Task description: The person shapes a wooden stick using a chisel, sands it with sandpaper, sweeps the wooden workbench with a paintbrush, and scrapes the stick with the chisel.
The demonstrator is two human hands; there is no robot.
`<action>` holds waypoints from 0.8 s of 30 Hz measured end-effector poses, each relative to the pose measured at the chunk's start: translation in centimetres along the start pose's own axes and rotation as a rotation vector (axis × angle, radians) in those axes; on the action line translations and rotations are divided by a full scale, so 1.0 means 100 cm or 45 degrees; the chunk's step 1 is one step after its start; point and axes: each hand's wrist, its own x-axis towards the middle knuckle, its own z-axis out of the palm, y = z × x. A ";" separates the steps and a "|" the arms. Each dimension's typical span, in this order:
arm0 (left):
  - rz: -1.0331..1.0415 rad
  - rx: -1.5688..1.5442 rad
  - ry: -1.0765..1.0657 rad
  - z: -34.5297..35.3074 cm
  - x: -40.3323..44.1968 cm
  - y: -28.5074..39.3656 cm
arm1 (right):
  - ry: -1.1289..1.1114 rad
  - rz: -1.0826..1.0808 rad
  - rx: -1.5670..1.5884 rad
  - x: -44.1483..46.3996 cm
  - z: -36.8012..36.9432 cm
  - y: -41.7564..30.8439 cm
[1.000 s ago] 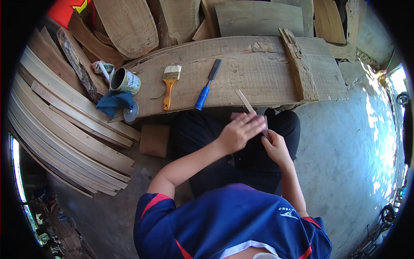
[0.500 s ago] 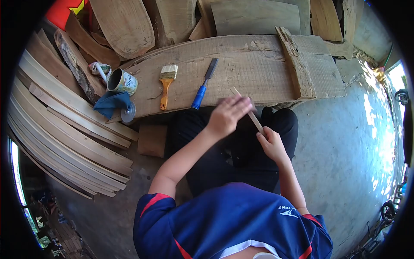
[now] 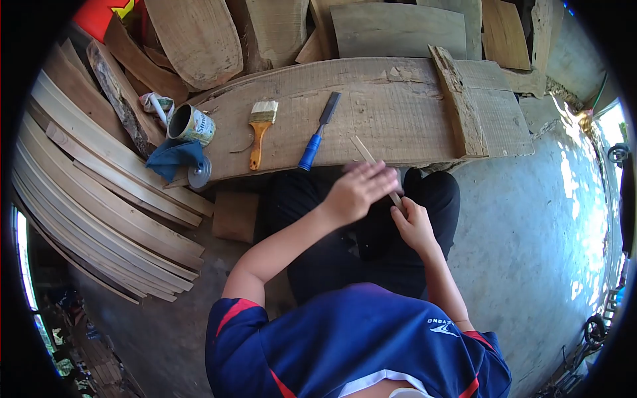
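A thin, pale wooden strip (image 3: 363,148) slants over my lap, its far end at the edge of the plank bench. My right hand (image 3: 416,224) is closed round the near end. Across the strip's middle lies my left hand (image 3: 361,191), fingers together and blurred. A dark edge shows beside its fingertips, but what is under them is hidden. On the bench, left of the strip, lies a chisel (image 3: 320,129) with a blue handle. Further left is a flat paintbrush (image 3: 261,134) with a wooden handle and pale bristles.
The thick plank bench (image 3: 391,106) carries a rough wooden bar (image 3: 458,103) at its right. A tin can (image 3: 192,125), blue cloth (image 3: 174,159) and clear disc (image 3: 199,172) sit at its left end. Long wooden strips (image 3: 113,219) are stacked at left; boards (image 3: 398,30) stand behind.
My left hand has slid along the strip, nearer to my right hand, baring more of the far end. The right hand keeps its hold. The view has shifted slightly.
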 end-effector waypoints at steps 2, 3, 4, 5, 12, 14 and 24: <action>0.036 -0.022 -0.040 0.000 -0.002 0.005 | 0.049 -0.008 0.089 0.000 0.000 -0.002; 0.002 0.007 -0.018 -0.002 -0.001 0.000 | 0.047 -0.002 0.088 0.000 -0.001 -0.005; -0.032 0.034 0.002 -0.003 0.001 -0.007 | 0.018 0.036 0.010 0.000 -0.002 -0.006; -0.125 0.099 0.096 -0.004 0.004 -0.018 | -0.009 0.072 -0.069 -0.001 -0.003 -0.006; 0.089 -0.015 0.024 0.001 0.005 0.007 | 0.093 0.039 0.177 0.002 0.002 0.006; 0.051 -0.005 0.047 0.003 0.006 0.001 | 0.057 0.058 0.100 0.003 -0.001 0.007; 0.004 0.058 0.041 -0.001 0.015 -0.019 | -0.335 0.595 0.444 0.008 0.005 0.027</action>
